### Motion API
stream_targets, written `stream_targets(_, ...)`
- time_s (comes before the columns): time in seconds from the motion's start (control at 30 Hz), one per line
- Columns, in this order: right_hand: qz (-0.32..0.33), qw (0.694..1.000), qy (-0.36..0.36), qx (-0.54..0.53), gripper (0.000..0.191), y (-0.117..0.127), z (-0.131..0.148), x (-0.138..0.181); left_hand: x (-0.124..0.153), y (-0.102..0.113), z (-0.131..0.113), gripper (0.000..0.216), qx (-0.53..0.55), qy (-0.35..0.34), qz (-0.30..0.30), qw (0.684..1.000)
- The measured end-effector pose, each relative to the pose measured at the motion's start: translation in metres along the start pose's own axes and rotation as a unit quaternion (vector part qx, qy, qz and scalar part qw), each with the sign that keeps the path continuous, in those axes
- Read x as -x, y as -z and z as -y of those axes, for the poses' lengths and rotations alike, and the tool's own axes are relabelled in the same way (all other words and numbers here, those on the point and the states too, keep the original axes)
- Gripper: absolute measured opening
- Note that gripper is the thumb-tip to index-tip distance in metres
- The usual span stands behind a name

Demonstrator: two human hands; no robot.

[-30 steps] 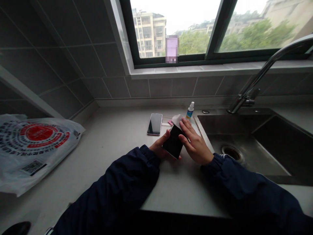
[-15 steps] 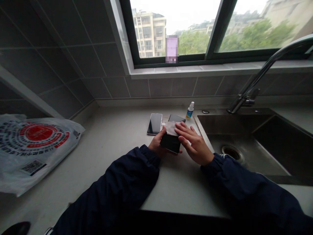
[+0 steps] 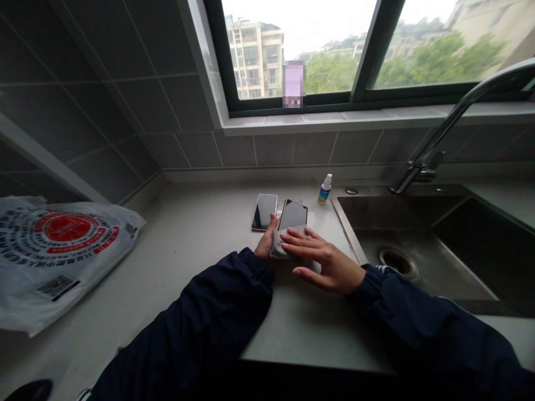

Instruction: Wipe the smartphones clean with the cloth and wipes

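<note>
Pressing the gray cloth (image 3: 284, 245) onto the black phone (image 3: 293, 215) with my right grip (image 3: 326, 267) spread flat, left grip (image 3: 265, 242) narrow against the cloth's edge; spray bottle (image 3: 325, 189) at one o'clock.

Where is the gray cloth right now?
In the head view, the gray cloth lies over the lower end of the black phone, under the fingers of the right hand, with the left hand at its left edge.
</note>
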State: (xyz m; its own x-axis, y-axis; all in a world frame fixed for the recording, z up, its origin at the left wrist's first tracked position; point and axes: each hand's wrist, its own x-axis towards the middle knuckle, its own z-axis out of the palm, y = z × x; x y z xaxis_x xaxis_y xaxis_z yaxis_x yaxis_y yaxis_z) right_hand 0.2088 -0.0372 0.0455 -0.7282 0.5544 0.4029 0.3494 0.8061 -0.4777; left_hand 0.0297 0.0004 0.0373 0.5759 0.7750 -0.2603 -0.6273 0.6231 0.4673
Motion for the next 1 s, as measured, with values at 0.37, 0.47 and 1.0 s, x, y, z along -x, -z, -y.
stream_targets(0.37, 0.060, 0.998, 0.003, 0.037, 0.078, -0.003, 0.007, -0.002, -0.001, 0.007, -0.005, 0.087, 0.030, 0.003, -0.021, 0.999)
stream_targets(0.47, 0.065, 0.997, 0.004, 0.051, 0.081, -0.005, 0.005, -0.001, 0.000, 0.003, -0.005, 0.086, 0.043, 0.023, -0.037, 0.998)
stream_targets(1.0, -0.032, 0.990, -0.092, 0.099, 0.065, -0.013, -0.011, 0.001, 0.001, -0.005, 0.009, 0.075, 0.042, -0.061, -0.009, 0.997)
